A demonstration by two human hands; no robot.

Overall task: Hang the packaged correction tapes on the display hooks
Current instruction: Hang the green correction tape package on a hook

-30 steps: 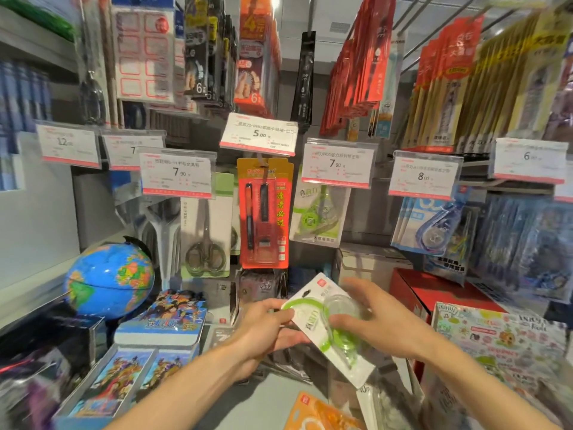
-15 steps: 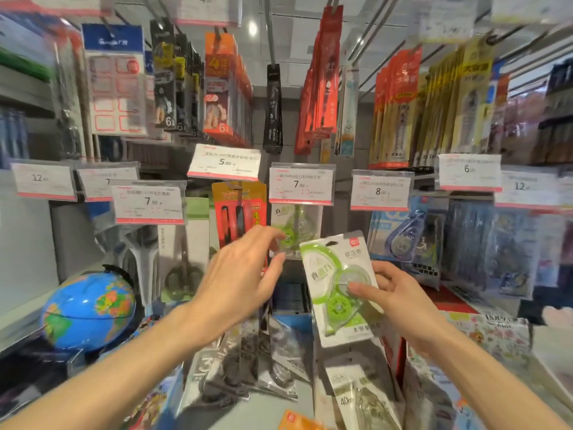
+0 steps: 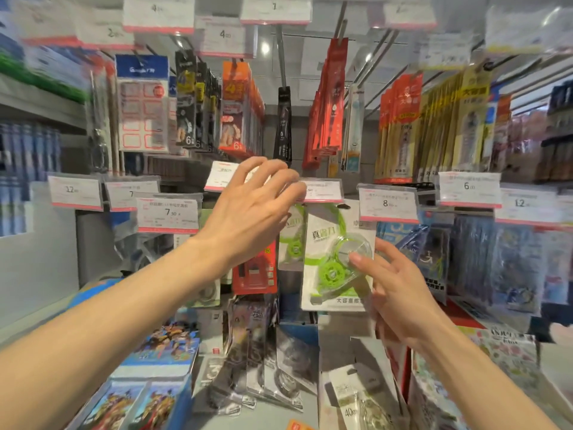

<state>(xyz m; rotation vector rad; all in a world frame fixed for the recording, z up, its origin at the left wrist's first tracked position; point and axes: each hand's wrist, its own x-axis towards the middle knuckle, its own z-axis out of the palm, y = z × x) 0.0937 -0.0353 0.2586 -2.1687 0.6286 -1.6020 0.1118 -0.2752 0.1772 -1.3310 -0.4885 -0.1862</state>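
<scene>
Correction tape pack [image 3: 338,259] sits pinched in your right hand [image 3: 400,293], fingertips [image 3: 356,259] on the clear blister at the card's 4 o'clock, while your left hand [image 3: 248,209], fingers spread and holding nothing, reaches to the price tag [image 3: 321,190] at the pack's 12 o'clock. With so low a grip, the card's top may tip and miss the hook, which is hidden behind that tag. Another green pack [image 3: 293,237] hangs just beside it at 9 o'clock.

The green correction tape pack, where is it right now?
The pack is centre-right in the head view, held by the right hand, just under a price tag.
</scene>
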